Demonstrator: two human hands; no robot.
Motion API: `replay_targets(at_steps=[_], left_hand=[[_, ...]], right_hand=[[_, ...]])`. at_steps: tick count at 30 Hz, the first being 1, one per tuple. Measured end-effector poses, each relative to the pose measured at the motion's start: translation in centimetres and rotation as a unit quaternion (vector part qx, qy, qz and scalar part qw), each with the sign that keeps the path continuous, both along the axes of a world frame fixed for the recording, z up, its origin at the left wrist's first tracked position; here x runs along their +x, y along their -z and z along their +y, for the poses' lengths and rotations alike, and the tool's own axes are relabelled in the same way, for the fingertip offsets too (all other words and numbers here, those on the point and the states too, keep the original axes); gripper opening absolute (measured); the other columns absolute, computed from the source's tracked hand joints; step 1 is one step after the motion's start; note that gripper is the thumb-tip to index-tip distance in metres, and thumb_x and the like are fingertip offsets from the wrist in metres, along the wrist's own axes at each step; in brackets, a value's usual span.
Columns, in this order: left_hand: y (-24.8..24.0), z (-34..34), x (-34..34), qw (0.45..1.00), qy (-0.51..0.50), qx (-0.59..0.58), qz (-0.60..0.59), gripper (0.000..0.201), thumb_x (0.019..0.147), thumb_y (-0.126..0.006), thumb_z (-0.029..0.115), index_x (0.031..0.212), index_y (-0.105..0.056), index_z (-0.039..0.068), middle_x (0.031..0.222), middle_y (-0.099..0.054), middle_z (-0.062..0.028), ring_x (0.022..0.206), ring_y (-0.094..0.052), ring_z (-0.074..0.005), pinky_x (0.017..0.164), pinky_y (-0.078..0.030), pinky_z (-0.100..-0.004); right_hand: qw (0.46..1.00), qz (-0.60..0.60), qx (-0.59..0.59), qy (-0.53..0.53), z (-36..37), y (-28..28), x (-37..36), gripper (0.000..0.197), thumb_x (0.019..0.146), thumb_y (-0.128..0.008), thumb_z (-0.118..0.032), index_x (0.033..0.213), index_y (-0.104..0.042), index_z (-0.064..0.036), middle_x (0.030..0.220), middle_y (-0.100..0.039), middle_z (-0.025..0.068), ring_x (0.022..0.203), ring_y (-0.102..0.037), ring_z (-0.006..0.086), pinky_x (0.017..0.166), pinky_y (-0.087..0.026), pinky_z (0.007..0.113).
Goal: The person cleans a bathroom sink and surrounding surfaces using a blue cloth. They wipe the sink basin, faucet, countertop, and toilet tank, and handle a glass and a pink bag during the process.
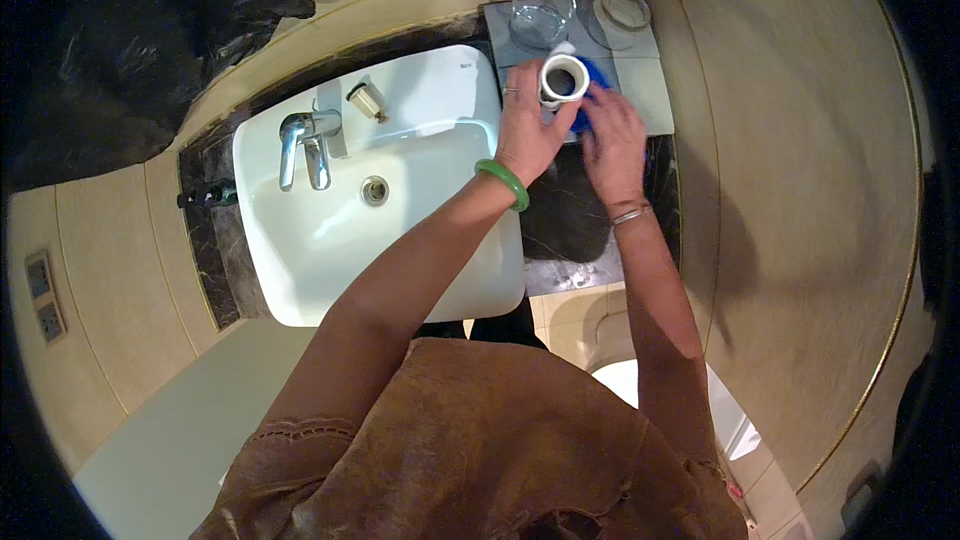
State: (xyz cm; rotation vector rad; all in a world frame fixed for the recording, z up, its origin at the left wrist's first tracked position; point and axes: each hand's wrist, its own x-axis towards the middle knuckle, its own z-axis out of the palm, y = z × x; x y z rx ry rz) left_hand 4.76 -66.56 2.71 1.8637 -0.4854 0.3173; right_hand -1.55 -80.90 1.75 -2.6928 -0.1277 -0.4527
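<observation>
My left hand [530,125] is closed around a white, tube-like piece [551,102] with a round, thick rim and a dark hollow, its open end facing up. Just right of it, my right hand [613,130] has its bent fingers at a bright blue thing [597,73]. That blue thing lies behind the white piece and is mostly covered, so its kind does not show. Both hands are over the grey tiled ledge at the right of the sink. A green bangle [503,184] circles my left wrist.
The white sink [410,230] has a chrome tap [312,145] and a drain [375,190]. A small cream-coloured drain plug [366,103] lies on its back rim. A clear glass bowl [541,20] and a round clear lid-like dish [622,15] sit behind my hands. The wall [790,140] closes the right side.
</observation>
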Motion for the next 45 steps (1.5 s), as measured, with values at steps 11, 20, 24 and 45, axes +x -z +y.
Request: replay_targets(at_steps=[11, 20, 24, 45], left_hand=[[1.1, 2.8, 1.4, 1.000, -0.001, 0.029, -0.011, 0.051, 0.084, -0.071, 0.015, 0.124, -0.046, -0.004, 0.114, -0.053, -0.0229, 0.108, -0.049, -0.0402, 0.095, -0.041, -0.0467], [1.1, 2.4, 1.9, 0.998, 0.031, 0.046, 0.035, 0.062, 0.081, -0.073, 0.016, 0.131, -0.043, -0.004, 0.123, -0.051, -0.0249, 0.116, -0.049, -0.0427, 0.100, -0.041, -0.0455], [0.4, 2.9, 1.7, 0.997, 0.031, 0.053, 0.041, 0.078, 0.077, -0.079, 0.022, 0.139, -0.038, -0.004, 0.129, -0.047, -0.0250, 0.123, -0.045, -0.0402, 0.106, -0.037, -0.0445], [-6.0, -12.0, 14.5, 0.803, 0.246, 0.539, -0.062, 0.070, 0.079, -0.069, 0.022, 0.142, -0.044, 0.008, 0.138, -0.050, -0.0226, 0.122, -0.052, -0.0434, 0.102, -0.046, -0.0481]], right_hand=[[1.000, 0.020, 0.019, -0.005, 0.5, -0.7, 0.8, 0.056, 0.069, -0.068, 0.002, 0.123, -0.059, -0.0088, 0.141, -0.050, 0.0130, 0.133, -0.042, 0.0365, 0.113, -0.034, 0.046], [0.997, 0.016, -0.001, 0.071, 3.5, -0.7, -0.2, 0.053, 0.071, -0.064, -0.002, 0.123, -0.059, -0.0088, 0.141, -0.049, 0.0135, 0.133, -0.042, 0.0364, 0.111, -0.033, 0.048], [0.989, -0.020, -0.001, 0.146, -0.4, 0.0, 1.2, 0.053, 0.072, -0.066, 0.000, 0.124, -0.058, -0.0089, 0.141, -0.049, 0.0126, 0.133, -0.042, 0.0354, 0.111, -0.034, 0.045], [0.982, -0.077, 0.016, 0.173, -5.3, 2.3, 6.7, 0.043, 0.080, -0.059, 0.000, 0.123, -0.060, -0.0025, 0.136, -0.054, 0.0178, 0.129, -0.046, 0.0373, 0.111, -0.035, 0.041]])
